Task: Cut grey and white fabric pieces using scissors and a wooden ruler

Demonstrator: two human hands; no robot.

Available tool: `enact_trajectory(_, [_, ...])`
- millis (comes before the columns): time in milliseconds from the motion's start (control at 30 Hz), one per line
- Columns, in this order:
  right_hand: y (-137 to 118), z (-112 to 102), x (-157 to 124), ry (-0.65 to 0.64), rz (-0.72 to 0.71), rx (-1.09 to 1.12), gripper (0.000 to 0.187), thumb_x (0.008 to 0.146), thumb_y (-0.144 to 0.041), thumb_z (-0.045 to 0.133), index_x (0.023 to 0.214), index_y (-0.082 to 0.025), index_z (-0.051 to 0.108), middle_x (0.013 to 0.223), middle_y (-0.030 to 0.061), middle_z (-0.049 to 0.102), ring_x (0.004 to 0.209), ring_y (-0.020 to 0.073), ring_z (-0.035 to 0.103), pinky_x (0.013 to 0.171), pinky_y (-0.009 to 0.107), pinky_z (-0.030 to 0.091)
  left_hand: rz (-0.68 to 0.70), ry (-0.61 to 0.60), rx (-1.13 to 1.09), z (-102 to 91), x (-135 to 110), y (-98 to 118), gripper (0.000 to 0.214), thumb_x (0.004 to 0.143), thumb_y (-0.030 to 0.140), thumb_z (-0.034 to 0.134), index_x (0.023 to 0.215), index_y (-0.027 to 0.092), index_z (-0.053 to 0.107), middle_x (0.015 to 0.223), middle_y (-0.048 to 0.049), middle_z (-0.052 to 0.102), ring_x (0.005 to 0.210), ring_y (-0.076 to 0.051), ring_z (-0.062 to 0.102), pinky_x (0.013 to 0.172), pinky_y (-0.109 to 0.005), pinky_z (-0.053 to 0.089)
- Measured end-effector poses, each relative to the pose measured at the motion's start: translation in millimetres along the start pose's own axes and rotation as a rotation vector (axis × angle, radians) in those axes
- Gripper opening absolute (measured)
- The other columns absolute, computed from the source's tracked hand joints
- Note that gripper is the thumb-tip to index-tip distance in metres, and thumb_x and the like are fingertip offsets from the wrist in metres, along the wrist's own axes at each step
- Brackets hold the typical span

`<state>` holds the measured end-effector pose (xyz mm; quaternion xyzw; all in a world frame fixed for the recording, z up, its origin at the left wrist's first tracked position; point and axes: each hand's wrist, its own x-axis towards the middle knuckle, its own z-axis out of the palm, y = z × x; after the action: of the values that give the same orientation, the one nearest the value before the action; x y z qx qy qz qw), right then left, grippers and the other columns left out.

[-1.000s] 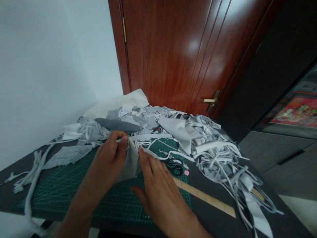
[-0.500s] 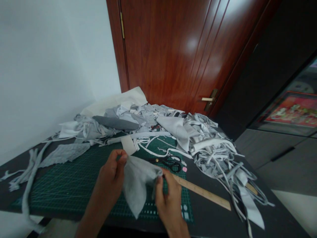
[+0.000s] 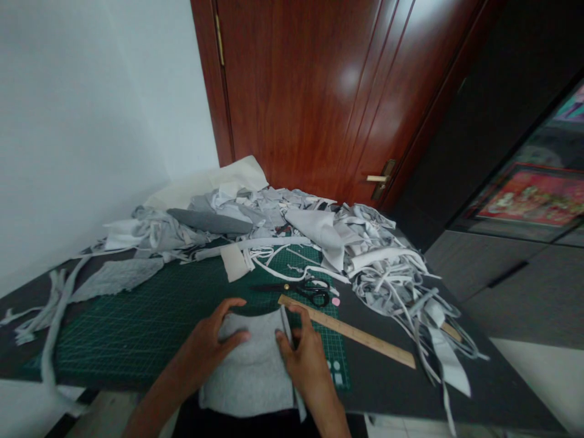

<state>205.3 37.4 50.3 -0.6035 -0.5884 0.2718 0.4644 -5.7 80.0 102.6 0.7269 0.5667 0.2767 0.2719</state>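
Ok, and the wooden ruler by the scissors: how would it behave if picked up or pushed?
The wooden ruler looks stiff and should stay straight when lifted. Lying flat and thin, partly on the green cutting mat, it would probably slide or swing under a push rather than tip. It is probably light for its length.

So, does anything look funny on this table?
Yes: a thin white cloth strip droops past the near edge of the dark table. It trails from the big heap of grey and white fabric scraps, and it looks odd because it's hanging off the side.
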Motion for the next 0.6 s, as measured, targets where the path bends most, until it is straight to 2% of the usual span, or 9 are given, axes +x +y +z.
enact_trajectory(67, [4.1,6.6,-3.3,0.011,0.005,-0.123,0.04,0.095,-0.023,0.048,0.133,-0.014,0.056,0.068,0.0006,0.068,0.061,0.0252,0.069,0.061,0.034,0.052,0.012,-0.001,0.053,5.1,3.5,-16.9,0.047,0.087,0.047,0.06,0.128,0.026,0.061,0.117,-0.0047,0.077,0.104,-0.027,0.075,0.091,-0.036,0.057])
enact_trajectory(167, [5.8,12.8,-4.4,0.096,0.001,-0.207,0.041,0.094,-0.011,0.04,0.131,-0.014,0.058,0.087,0.0089,0.074,0.077,0.028,0.075,0.071,0.037,0.056,0.054,0.06,0.21,10.7,16.1,-33.7,0.044,0.092,0.037,0.051,0.132,0.022,0.061,0.121,-0.0094,0.074,0.106,-0.029,0.074,0.097,-0.042,0.057])
enact_trajectory(300, [4.4,8.3,-3.0,0.197,-0.085,-0.184,0.046,0.088,-0.002,0.038,0.124,-0.015,0.063,0.119,0.0179,0.07,0.113,0.0304,0.071,0.098,0.047,0.057,0.146,0.425,0.497,5.3,26.8,-31.2,0.043,0.094,0.021,0.038,0.124,0.014,0.067,0.131,-0.0212,0.064,0.127,-0.037,0.061,0.108,-0.055,0.05])
enact_trajectory(367, [0.0,2.9,-6.0,0.208,-0.165,-0.119,0.044,0.09,-0.003,0.038,0.121,-0.017,0.066,0.131,0.0182,0.065,0.126,0.0294,0.065,0.109,0.05,0.052,0.165,0.511,0.486,4.6,21.0,-22.7,0.042,0.095,0.021,0.037,0.123,0.014,0.067,0.129,-0.0206,0.064,0.128,-0.036,0.06,0.111,-0.054,0.049])
enact_trajectory(400, [-4.0,0.9,-9.2,0.2,-0.2,-0.08,0.044,0.092,-0.004,0.038,0.123,-0.018,0.066,0.135,0.0174,0.064,0.131,0.0282,0.063,0.113,0.051,0.05,0.179,0.503,0.431,7.8,14.9,-18.2,0.042,0.096,0.022,0.037,0.124,0.015,0.066,0.128,-0.0184,0.066,0.127,-0.033,0.061,0.111,-0.051,0.05])
enact_trajectory(467, [-15.7,1.3,-18.2,0.163,-0.236,-0.004,0.046,0.099,-0.009,0.037,0.135,-0.02,0.063,0.143,0.0147,0.063,0.137,0.0252,0.059,0.116,0.049,0.049,0.201,0.413,0.296,23.8,-1.3,-11.5,0.044,0.097,0.023,0.035,0.129,0.019,0.064,0.128,-0.0127,0.071,0.123,-0.028,0.067,0.11,-0.045,0.054])
enact_trajectory(533, [-30.3,8.9,-27.1,0.09,-0.226,0.037,0.049,0.105,-0.017,0.037,0.15,-0.023,0.054,0.154,0.0109,0.058,0.145,0.0231,0.053,0.118,0.047,0.049,0.235,0.316,0.172,50.2,-18.2,-10.4,0.048,0.098,0.025,0.032,0.134,0.021,0.064,0.131,-0.011,0.073,0.124,-0.027,0.068,0.108,-0.045,0.056])
enact_trajectory(600, [-42.8,22.3,-31.6,-0.038,-0.193,0.053,0.051,0.109,-0.025,0.037,0.16,-0.027,0.045,0.162,0.0066,0.05,0.151,0.0211,0.044,0.12,0.045,0.046,0.205,0.223,0.106,79.4,-30.1,-16.8,0.055,0.099,0.029,0.031,0.147,0.026,0.057,0.135,-0.0084,0.073,0.125,-0.027,0.069,0.106,-0.045,0.059])
